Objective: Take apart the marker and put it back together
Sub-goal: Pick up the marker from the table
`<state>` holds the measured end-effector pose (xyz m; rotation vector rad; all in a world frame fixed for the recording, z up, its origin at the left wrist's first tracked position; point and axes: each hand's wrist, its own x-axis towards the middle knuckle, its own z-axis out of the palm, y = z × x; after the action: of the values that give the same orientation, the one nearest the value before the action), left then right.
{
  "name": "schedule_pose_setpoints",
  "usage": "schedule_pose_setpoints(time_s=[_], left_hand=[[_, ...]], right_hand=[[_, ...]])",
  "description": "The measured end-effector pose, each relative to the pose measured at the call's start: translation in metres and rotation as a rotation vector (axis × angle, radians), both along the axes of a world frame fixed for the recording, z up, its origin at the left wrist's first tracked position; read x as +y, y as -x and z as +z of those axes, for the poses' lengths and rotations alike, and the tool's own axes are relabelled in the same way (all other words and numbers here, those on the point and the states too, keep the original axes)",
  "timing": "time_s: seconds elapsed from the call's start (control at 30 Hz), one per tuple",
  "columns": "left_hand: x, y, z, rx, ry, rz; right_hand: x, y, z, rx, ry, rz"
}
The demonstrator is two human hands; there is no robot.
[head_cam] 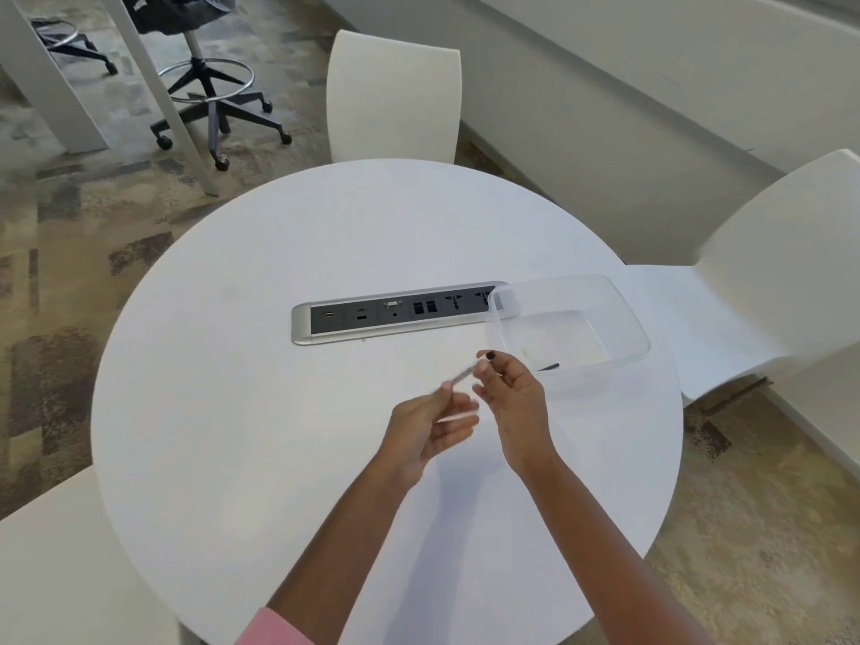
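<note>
— Where is the marker (pixel 460 377)?
— Off the table (pixel 279 412), held between my two hands, slanting from seven o'clock up to one o'clock. It's blurred, so I can't make out its parts.
— What has your left hand (pixel 430 428) got?
— Its fingers curl round the near end of the barrel.
— And your right hand (pixel 514 398)?
— Thumb and forefinger pinch the far end, where something dark shows. Whether that's a cap I can't tell.
— What's around you?
— At two o'clock from my hands, just beside the right one, is a clear plastic box (pixel 637 337) with a small dark piece (pixel 550 366) by its near wall. At twelve o'clock a socket strip (pixel 395 311) is set into the tabletop, and the box's far left corner overlaps its right end. A white chair (pixel 395 95) stands beyond, also at twelve.
</note>
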<state>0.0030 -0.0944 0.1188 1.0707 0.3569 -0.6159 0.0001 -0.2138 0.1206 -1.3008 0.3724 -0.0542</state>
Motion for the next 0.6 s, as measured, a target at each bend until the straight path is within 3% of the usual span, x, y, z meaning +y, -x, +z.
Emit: schedule_pose_setpoints(time_s=[0.1, 0.2, 0.3, 0.4, 0.6], left_hand=[[0.013, 0.0, 0.005, -0.147, -0.22, -0.06], [0.019, -0.012, 0.014, -0.369, -0.28, 0.096], [0.018, -0.025, 0.022, -0.499, -0.294, -0.041], [0.015, -0.032, 0.025, -0.491, -0.228, -0.223], [0.019, -0.034, 0.027, -0.398, 0.142, -0.315]], right_hand=[[-0.005, -0.003, 0.003, -0.05, -0.013, -0.018], [-0.007, -0.005, 0.007, -0.043, -0.01, 0.02], [-0.003, -0.008, 0.01, 0.007, 0.117, 0.17], [0.001, -0.011, 0.016, 0.091, 0.037, 0.374], [0.004, -0.015, 0.028, 0.218, -0.453, 0.668]])
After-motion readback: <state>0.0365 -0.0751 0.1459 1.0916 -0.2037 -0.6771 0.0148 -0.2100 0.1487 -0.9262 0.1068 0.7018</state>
